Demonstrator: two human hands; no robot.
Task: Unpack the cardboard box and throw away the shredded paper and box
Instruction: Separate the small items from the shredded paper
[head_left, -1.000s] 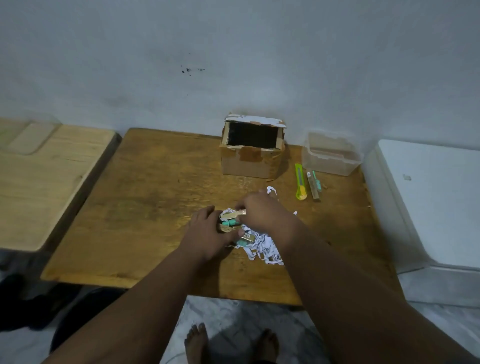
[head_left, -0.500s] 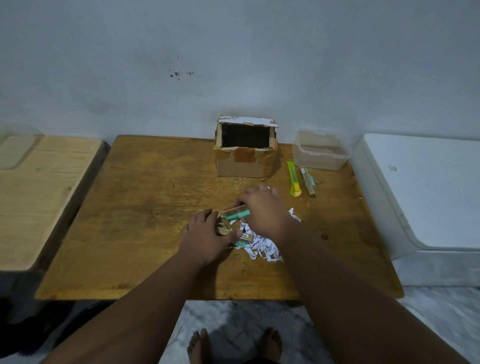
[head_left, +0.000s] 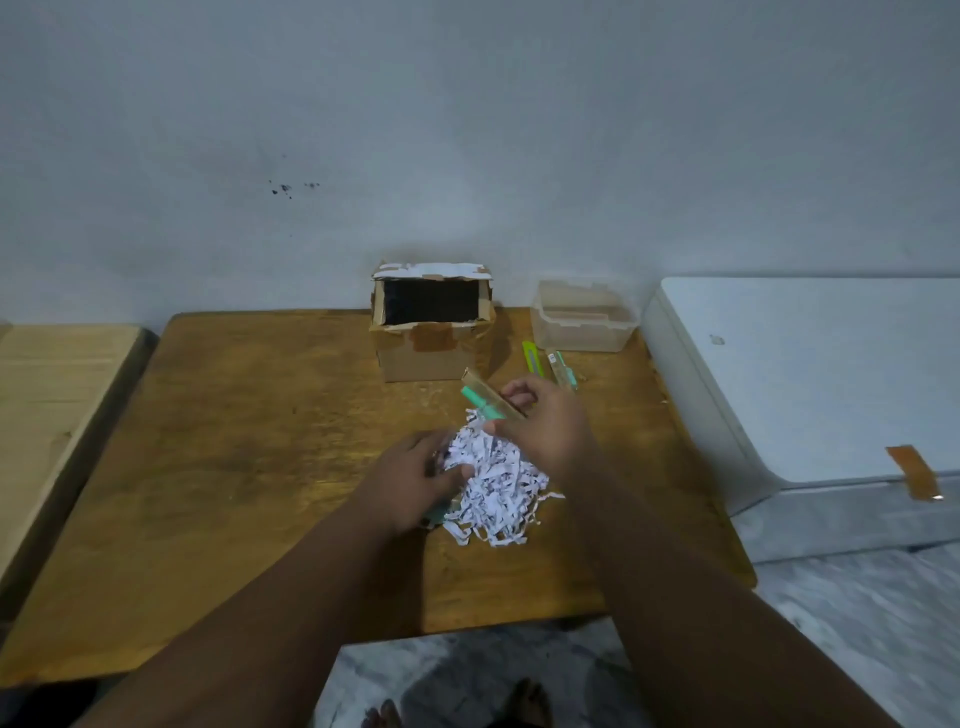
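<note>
An open cardboard box (head_left: 426, 353) with torn white tape stands at the table's far edge, its inside dark. A heap of white shredded paper (head_left: 493, 483) lies mid-table. My right hand (head_left: 545, 421) is lifted above the heap's far side and grips a teal pen in a clear-and-card packet (head_left: 485, 402). My left hand (head_left: 415, 478) rests on the heap's left side, fingers pressed into the paper; a teal item peeks out beneath it.
The wooden table (head_left: 234, 441) holds a clear plastic tub (head_left: 584, 317) at the far right, with a yellow-green utility knife (head_left: 532, 356) and another packaged pen (head_left: 561, 369) beside it. A white appliance (head_left: 805, 374) stands right; a lighter wooden table (head_left: 52, 395) stands left.
My right hand has lifted the packaged pen off the heap and up toward the box. The left hand stays on the paper. The camera has tilted upward.
</note>
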